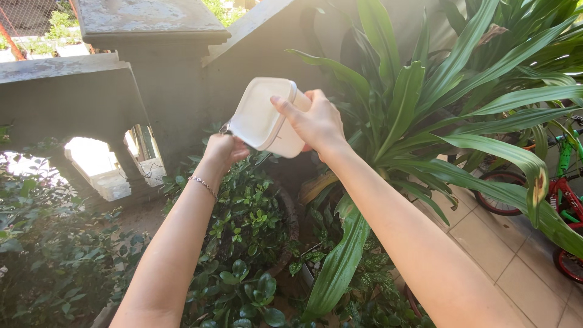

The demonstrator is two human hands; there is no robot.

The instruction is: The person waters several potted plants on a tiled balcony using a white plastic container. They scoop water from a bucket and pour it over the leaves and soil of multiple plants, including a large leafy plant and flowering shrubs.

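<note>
Your 2 bare forearms reach up; right hand (316,124) wraps its grip around the smooth, rounded white plastic container (267,115), tilted at 12 o'clock. Left hand (223,149), at 9 o'clock of it, closes fingers under its lower corner, above the small-leaved potted shrub (249,225).

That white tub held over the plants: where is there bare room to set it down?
The pale floor tiles between the long-leaved plant and the red and green bicycle lie bare. The flat top of the concrete wall is free too. Below both hands and the white tub, the small-leaved potted shrub crowds everything.
</note>
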